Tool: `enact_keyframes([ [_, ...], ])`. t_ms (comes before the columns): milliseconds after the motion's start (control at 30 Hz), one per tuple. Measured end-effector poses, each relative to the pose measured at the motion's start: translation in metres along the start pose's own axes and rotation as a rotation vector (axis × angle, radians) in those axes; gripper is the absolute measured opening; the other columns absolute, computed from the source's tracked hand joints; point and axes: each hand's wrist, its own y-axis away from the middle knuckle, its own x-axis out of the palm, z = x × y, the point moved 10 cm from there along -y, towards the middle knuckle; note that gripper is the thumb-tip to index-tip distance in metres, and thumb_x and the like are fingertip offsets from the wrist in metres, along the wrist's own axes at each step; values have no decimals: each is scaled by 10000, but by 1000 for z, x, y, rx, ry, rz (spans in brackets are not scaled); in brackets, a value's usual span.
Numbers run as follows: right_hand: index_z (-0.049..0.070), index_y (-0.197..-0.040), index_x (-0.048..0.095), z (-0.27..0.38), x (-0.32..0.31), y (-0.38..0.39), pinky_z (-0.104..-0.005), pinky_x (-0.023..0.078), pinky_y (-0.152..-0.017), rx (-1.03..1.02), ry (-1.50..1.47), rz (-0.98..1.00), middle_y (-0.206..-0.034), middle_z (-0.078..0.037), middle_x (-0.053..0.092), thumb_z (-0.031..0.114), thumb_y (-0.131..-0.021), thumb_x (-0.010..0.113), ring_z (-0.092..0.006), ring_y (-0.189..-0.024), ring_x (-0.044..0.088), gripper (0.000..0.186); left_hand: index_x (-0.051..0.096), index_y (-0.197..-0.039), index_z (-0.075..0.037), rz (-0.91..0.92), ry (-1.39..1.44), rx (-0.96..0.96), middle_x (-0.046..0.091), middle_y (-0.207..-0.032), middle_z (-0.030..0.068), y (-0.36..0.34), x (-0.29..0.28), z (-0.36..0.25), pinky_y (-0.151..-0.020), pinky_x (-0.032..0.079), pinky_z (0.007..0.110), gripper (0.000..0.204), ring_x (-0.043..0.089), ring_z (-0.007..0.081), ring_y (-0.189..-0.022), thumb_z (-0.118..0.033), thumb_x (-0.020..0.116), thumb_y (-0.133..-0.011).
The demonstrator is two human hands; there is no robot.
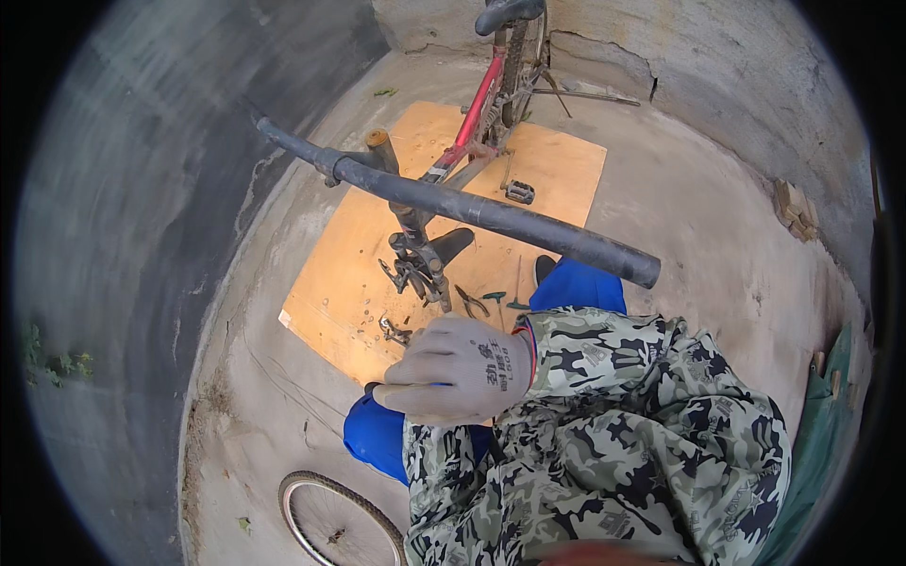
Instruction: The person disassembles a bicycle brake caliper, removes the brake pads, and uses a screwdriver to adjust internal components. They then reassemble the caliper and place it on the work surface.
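My right hand (455, 371), in a grey work glove, is closed in front of my body with its fingers pressed together. Whatever lies inside its fingers is hidden. Behind it, my left hand is covered from sight; only its camouflage sleeve (444, 476) shows. Just beyond my right hand is a bicycle with a red frame (481, 99), a dark handlebar (453, 200) and a front fork (429, 259) with no wheel in it. A small metal part (392, 330) lies on the wooden board (340, 283) near my glove.
Pliers (470, 302) and green-handled tools (517, 304) lie on the board beside my blue trouser leg (578, 285). A loose bicycle wheel (288, 500) rests on the concrete floor at lower left. Walls stand at the left and back, with bricks (796, 209) at right.
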Motion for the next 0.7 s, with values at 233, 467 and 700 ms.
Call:
enact_keyframes([
  [233,74,-1208,671,50,81,-82,-345,493,-741,-157,188,-162,-1086,-61,683,132,-814,707,-211,-957,651,400,616,-1200,-78,-44,-136,1,635,-856,90,-30,-142,-46,-632,543,372,318,642,223,-723,-347,564,-1040],
  [467,-21,-1214,657,62,186,-93,-367,557,-836,-72,591,-199,-1131,-180,729,63,-936,685,-291,-1070,681,292,637,-1134,-56,-180,0,40,567,-656,48,-47,-265,-63,-469,479,344,205,569,190,-514,-213,650,-1001],
  [700,-81,-1186,645,37,196,-68,-342,556,-772,-9,584,-260,-1075,-213,671,-71,-819,645,-310,-888,678,367,638,-1137,-57,-148,9,120,610,-660,41,-63,-268,-51,-428,424,279,230,588,158,-503,-244,632,-1004],
])
